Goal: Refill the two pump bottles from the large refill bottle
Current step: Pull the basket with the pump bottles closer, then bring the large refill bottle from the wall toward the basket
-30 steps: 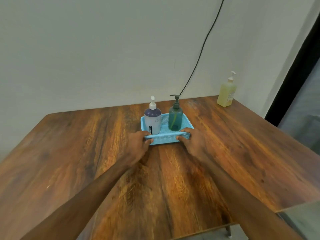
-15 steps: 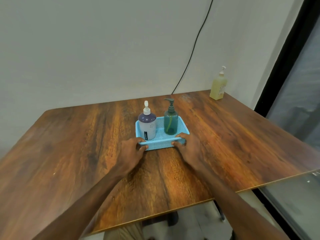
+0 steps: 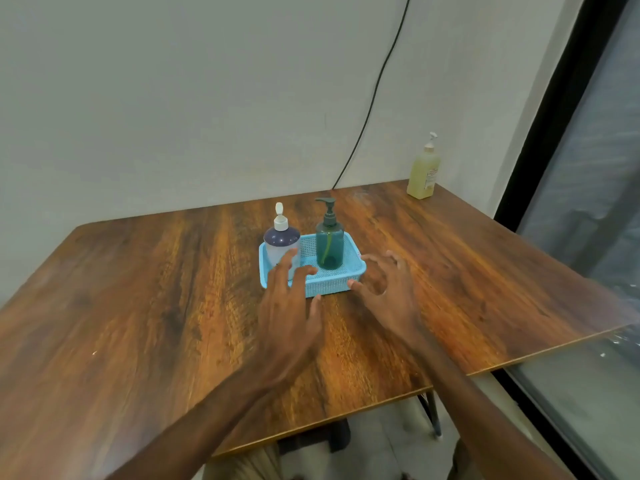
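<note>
A light blue mesh basket (image 3: 353,271) sits mid-table and holds two pump bottles. The left one is a white and dark purple pump bottle (image 3: 281,242) with a white pump. The right one is a clear teal pump bottle (image 3: 329,244) with a dark pump. A large yellow refill bottle (image 3: 424,172) stands at the table's far right corner by the wall. My left hand (image 3: 289,303) hovers over the basket's front left corner, fingers spread, partly covering the white bottle's base. My right hand (image 3: 388,289) is open beside the basket's front right corner, fingers curled and apart.
The wooden table (image 3: 138,306) runs to a wall at the back. A black cable (image 3: 374,95) hangs down the wall behind the basket. A dark-framed glass pane (image 3: 588,168) stands along the right. The table's front edge is near my forearms, with a metal leg (image 3: 433,414) beneath.
Both hands have let go of the basket's front rim and lifted, fingers now spread. The basket stays where it was set, and the view has tilted downward.
</note>
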A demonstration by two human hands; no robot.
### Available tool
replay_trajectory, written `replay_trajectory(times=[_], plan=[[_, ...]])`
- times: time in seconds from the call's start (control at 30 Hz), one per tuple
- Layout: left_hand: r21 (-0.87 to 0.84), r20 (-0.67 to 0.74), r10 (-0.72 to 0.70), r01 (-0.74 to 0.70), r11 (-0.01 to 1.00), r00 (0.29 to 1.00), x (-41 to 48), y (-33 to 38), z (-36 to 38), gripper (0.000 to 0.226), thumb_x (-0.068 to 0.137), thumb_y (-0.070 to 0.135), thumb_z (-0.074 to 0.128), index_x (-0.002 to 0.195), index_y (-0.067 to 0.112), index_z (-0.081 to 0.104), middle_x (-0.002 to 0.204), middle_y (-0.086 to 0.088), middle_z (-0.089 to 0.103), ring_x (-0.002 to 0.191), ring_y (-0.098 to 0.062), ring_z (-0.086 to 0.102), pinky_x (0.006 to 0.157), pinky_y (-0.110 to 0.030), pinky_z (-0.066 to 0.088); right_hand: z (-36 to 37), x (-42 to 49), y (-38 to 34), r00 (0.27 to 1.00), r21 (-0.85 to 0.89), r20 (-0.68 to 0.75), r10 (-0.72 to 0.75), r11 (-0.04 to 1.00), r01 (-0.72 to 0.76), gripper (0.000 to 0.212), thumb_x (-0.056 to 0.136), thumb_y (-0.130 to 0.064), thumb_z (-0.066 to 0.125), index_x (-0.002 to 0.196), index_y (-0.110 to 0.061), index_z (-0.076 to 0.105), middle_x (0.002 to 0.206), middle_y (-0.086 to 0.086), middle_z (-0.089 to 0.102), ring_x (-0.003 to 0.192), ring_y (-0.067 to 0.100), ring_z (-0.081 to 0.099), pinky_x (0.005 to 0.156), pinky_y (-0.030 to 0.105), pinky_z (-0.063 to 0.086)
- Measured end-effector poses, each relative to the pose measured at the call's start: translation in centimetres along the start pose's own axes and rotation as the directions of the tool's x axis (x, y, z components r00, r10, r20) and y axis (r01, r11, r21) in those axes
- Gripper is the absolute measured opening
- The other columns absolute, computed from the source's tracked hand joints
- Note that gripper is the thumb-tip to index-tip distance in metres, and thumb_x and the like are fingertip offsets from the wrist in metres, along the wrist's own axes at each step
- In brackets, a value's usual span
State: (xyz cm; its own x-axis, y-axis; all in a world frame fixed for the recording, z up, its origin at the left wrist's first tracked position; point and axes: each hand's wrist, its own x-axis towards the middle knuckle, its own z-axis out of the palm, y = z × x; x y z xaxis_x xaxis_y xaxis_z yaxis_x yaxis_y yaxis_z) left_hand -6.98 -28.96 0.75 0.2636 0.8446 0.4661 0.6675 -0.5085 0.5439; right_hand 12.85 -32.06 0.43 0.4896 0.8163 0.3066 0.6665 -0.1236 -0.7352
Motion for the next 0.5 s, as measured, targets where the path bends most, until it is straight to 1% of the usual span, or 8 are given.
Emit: replay_trajectory(times=[0.07,0.13,0.2,0.3,0.37,0.4,0.43,0.5], plan=[[0.003,-0.006,0.113,-0.113,0.994,0.994,0.8,1.7,0.8,0.049,0.09,0.022,0.079,0.135,0.027,0.06,0.163,-0.002,0.041,0.147,-0.026,0.044,0.112,-0.047,0.051,-0.8,0.3,0.8,0.999,0.026,-0.038,-0.018,0.999,0.019,0.052,0.082,-0.053,0.076,0.13,-0.039,0.06,0.159,0.0,0.036,0.149,0.016,0.027,0.114,0.044,0.033],[-0.023,0.002,0.227,-0.227,0.974,0.974,1.9,3.2,1.8,0.04,0.087,0.016,0.08,0.125,0.019,0.067,0.156,-0.006,0.051,0.142,-0.03,0.049,0.112,-0.05,0.05,-1.5,0.7,1.5,0.997,0.021,-0.077,-0.03,0.999,0.031,0.043,0.084,-0.049,0.075,0.124,-0.037,0.064,0.153,-0.002,0.045,0.147,0.015,0.031,0.114,0.045,0.037],[-0.058,0.025,0.295,-0.294,0.954,0.955,3.0,4.8,2.9,0.033,0.091,0.018,0.077,0.122,0.013,0.069,0.15,-0.01,0.058,0.138,-0.032,0.053,0.112,-0.049,0.048,-2.3,0.9,2.0,0.994,0.019,-0.106,-0.03,0.999,0.033,0.037,0.086,-0.047,0.074,0.121,-0.037,0.066,0.148,-0.003,0.049,0.143,0.016,0.036,0.112,0.041,0.04],[-0.056,0.083,0.372,-0.368,0.928,0.925,4.4,7.4,4.1,0.035,0.1,0.022,0.068,0.133,0.011,0.063,0.151,-0.011,0.055,0.14,-0.029,0.051,0.114,-0.045,0.045,-3.7,1.5,3.1,0.99,0.008,-0.135,-0.029,1.0,0.03,0.031,0.087,-0.044,0.074,0.116,-0.033,0.07,0.135,-0.006,0.054,0.137,0.017,0.045,0.1,0.027,0.038],[-0.059,0.175,0.369,-0.365,0.929,0.913,5.8,9.2,5.0,0.043,0.103,0.023,0.062,0.144,0.011,0.054,0.155,-0.008,0.049,0.144,-0.024,0.044,0.119,-0.039,0.038,-4.4,2.3,3.8,0.992,-0.063,-0.123,-0.031,0.998,0.023,0.029,0.088,-0.045,0.07,0.114,-0.031,0.07,0.136,-0.001,0.056,0.134,0.02,0.048,0.099,0.028,0.039],[-0.055,0.195,0.374,-0.371,0.927,0.907,6.7,9.8,5.5,0.042,0.103,0.022,0.062,0.143,0.012,0.053,0.153,-0.007,0.05,0.142,-0.023,0.046,0.116,-0.037,0.039,-4.9,2.8,4.0,0.993,-0.095,-0.12,-0.012,0.995,0.0,0.03,0.089,-0.046,0.068,0.114,-0.031,0.07,0.138,0.001,0.055,0.133,0.02,0.05,0.1,0.031,0.04],[-0.041,0.217,0.377,-0.377,0.925,0.9,7.5,10.6,5.9,0.038,0.101,0.021,0.064,0.138,0.014,0.056,0.147,-0.005,0.053,0.136,-0.023,0.051,0.11,-0.034,0.043,-5.4,3.3,4.1,0.992,-0.112,-0.126,0.004,0.994,-0.018,0.031,0.089,-0.047,0.068,0.114,-0.03,0.07,0.138,0.001,0.055,0.13,0.018,0.052,0.101,0.034,0.042],[-0.025,0.259,0.372,-0.379,0.925,0.892,9.2,11.5,7.1,0.031,0.094,0.018,0.069,0.123,0.017,0.059,0.133,-0.003,0.056,0.12,-0.021,0.059,0.095,-0.031,0.049,-6.1,4.5,4.5,0.993,-0.118,-0.104,0.049,0.991,-0.062,0.032,0.088,-0.048,0.067,0.113,-0.029,0.07,0.13,-0.002,0.059,0.116,0.014,0.059,0.097,0.039,0.049]])
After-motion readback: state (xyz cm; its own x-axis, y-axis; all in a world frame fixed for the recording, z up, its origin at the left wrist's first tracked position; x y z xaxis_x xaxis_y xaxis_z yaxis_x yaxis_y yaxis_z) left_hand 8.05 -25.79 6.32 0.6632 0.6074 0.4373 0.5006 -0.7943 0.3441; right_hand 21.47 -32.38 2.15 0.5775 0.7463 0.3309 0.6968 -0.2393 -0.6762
